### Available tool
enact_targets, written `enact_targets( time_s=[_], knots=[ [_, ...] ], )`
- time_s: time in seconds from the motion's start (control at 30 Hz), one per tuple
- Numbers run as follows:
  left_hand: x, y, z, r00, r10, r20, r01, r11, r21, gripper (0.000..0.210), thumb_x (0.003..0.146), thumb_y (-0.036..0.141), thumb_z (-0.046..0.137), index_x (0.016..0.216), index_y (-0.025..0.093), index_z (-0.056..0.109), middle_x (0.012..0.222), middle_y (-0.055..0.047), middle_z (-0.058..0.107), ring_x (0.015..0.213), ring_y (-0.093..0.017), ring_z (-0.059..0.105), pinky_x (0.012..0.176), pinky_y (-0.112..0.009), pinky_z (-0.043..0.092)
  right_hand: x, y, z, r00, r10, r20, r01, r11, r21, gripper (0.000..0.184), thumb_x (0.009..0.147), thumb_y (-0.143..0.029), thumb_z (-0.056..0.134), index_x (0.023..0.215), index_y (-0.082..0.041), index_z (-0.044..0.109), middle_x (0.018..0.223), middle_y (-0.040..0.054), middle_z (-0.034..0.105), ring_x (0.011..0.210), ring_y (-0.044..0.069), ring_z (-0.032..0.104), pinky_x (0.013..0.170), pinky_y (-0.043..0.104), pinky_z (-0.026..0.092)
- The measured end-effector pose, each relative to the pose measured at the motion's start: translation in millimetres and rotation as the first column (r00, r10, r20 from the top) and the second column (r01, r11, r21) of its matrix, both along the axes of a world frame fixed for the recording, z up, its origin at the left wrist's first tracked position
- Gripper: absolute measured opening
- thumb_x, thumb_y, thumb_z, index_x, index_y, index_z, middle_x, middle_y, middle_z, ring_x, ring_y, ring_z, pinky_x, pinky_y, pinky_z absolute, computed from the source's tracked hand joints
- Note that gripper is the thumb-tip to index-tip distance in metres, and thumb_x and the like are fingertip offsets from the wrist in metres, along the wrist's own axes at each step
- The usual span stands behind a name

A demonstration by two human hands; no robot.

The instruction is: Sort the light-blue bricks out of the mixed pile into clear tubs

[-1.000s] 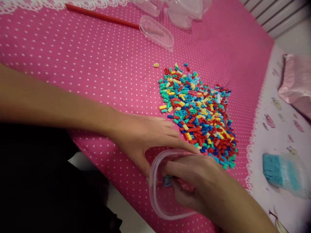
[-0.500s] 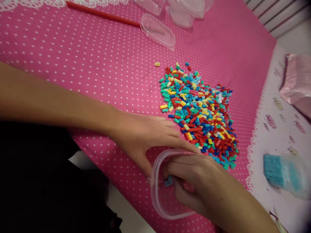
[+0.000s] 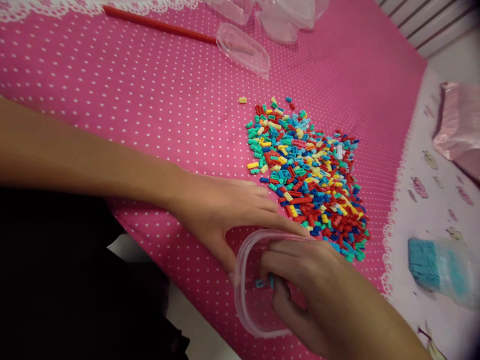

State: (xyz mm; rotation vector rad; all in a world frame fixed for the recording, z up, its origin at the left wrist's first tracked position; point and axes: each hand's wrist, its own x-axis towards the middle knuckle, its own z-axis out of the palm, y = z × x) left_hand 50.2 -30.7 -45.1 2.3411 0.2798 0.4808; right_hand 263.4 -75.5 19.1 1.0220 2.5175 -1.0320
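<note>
A clear plastic container (image 3: 258,320) stands near the table's front edge. My left hand (image 3: 228,205) braces it, thumb against the near-left rim and index finger along the far side; the other fingers stretch over the cloth toward the pile. Inside the container, my right hand (image 3: 303,285) pinches a small light blue toy brick (image 3: 272,281) between thumb and index finger. Another light blue brick (image 3: 259,283) lies beside those fingertips. Just beyond both hands spreads a heap of small multicoloured toy bricks (image 3: 311,175).
The pink dotted tablecloth (image 3: 168,110) has lace edging. Behind lie a red stick (image 3: 157,22), a clear plastic lid (image 3: 243,50) and more clear plastic pieces (image 3: 285,20). On the right are a bag of turquoise bricks (image 3: 431,265) and a pink shiny packet (image 3: 459,130).
My right hand has shifted slightly right inside the container, and a light blue brick now shows between its fingertips, apart from the other one. My left hand has stayed put.
</note>
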Motion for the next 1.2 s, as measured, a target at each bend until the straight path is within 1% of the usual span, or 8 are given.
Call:
enact_targets(
  time_s=[0.17, 0.37, 0.5, 0.63, 0.77, 0.93, 1.1, 1.2],
  knots=[
    [1, 0, 1.7, 1.000, -0.010, -0.006, 0.010, 1.000, -0.023, 0.081, 0.079, 0.045, 0.077, 0.149, 0.024, 0.042, 0.127, -0.011, 0.064, 0.107, -0.028, 0.060, 0.100, -0.037, 0.042, 2, -1, 1.6, 0.997, 0.034, -0.067, -0.032, 0.999, 0.020, 0.018, 0.074, -0.004, 0.049, 0.070, -0.020, 0.054, 0.075, -0.0034, 0.062, 0.069, 0.012, 0.051, 0.066, 0.028, 0.033],
    [0, 0, 0.8, 1.000, -0.011, 0.008, 0.011, 1.000, -0.019, 0.082, 0.079, 0.044, 0.077, 0.149, 0.021, 0.042, 0.126, -0.011, 0.065, 0.104, -0.027, 0.060, 0.099, -0.037, 0.042, 2, 3, 4.8, 0.979, 0.148, -0.139, -0.159, 0.985, -0.069, 0.025, 0.088, -0.006, 0.048, 0.087, -0.023, 0.067, 0.088, -0.0025, 0.068, 0.083, 0.014, 0.059, 0.077, 0.029, 0.041],
    [0, 1, 1.7, 1.000, -0.017, -0.003, 0.016, 0.999, -0.041, 0.081, 0.078, 0.047, 0.077, 0.149, 0.023, 0.043, 0.124, -0.011, 0.066, 0.104, -0.027, 0.060, 0.098, -0.036, 0.043, 3, 5, 1.5, 0.977, 0.170, -0.125, -0.181, 0.981, -0.076, 0.023, 0.093, -0.008, 0.051, 0.084, -0.019, 0.068, 0.086, 0.0002, 0.069, 0.081, 0.015, 0.060, 0.073, 0.029, 0.041],
    [0, 1, 1.8, 1.000, -0.001, 0.004, 0.002, 0.996, -0.091, 0.078, 0.077, 0.050, 0.077, 0.146, 0.027, 0.048, 0.125, -0.009, 0.066, 0.105, -0.027, 0.060, 0.098, -0.036, 0.043, 7, 6, -6.2, 0.960, 0.213, -0.182, -0.227, 0.972, -0.059, 0.022, 0.095, -0.008, 0.055, 0.078, -0.018, 0.066, 0.080, -0.0013, 0.068, 0.073, 0.013, 0.058, 0.066, 0.027, 0.039],
    [0, 1, 0.9, 0.999, 0.005, 0.051, -0.003, 0.999, -0.054, 0.077, 0.076, 0.053, 0.077, 0.144, 0.027, 0.051, 0.123, -0.009, 0.067, 0.104, -0.028, 0.062, 0.097, -0.035, 0.044, 4, 4, -9.6, 0.965, 0.202, -0.170, -0.207, 0.978, -0.016, 0.034, 0.096, -0.002, 0.044, 0.072, -0.018, 0.062, 0.077, -0.0022, 0.066, 0.070, 0.011, 0.056, 0.062, 0.026, 0.037],
    [0, 1, 1.8, 0.999, -0.005, 0.050, 0.008, 0.998, -0.060, 0.074, 0.078, 0.051, 0.077, 0.143, 0.027, 0.052, 0.125, -0.010, 0.066, 0.110, -0.028, 0.061, 0.099, -0.035, 0.043, -2, 3, -9.4, 0.951, 0.225, -0.214, -0.221, 0.974, 0.041, 0.032, 0.096, -0.004, 0.047, 0.071, -0.019, 0.060, 0.077, -0.0028, 0.065, 0.071, 0.011, 0.057, 0.060, 0.027, 0.037],
    [0, 1, 1.2, 0.997, 0.023, 0.070, -0.014, 0.991, -0.132, 0.073, 0.074, 0.053, 0.079, 0.139, 0.028, 0.056, 0.120, -0.009, 0.069, 0.103, -0.027, 0.063, 0.095, -0.035, 0.046, 9, 6, -0.3, 0.969, 0.169, -0.180, -0.168, 0.986, 0.020, 0.034, 0.096, -0.003, 0.044, 0.085, -0.023, 0.068, 0.084, -0.0028, 0.069, 0.077, 0.011, 0.063, 0.072, 0.024, 0.047],
    [1, 1, 1.2, 0.994, 0.040, 0.103, -0.025, 0.989, -0.143, 0.076, 0.071, 0.053, 0.081, 0.138, 0.028, 0.056, 0.118, -0.008, 0.070, 0.105, -0.027, 0.063, 0.095, -0.035, 0.046, 15, 6, 7.9, 0.984, 0.113, -0.140, -0.107, 0.993, 0.050, 0.034, 0.096, -0.005, 0.045, 0.094, -0.027, 0.071, 0.091, -0.0018, 0.072, 0.083, 0.013, 0.067, 0.071, 0.023, 0.050]
  ],
)
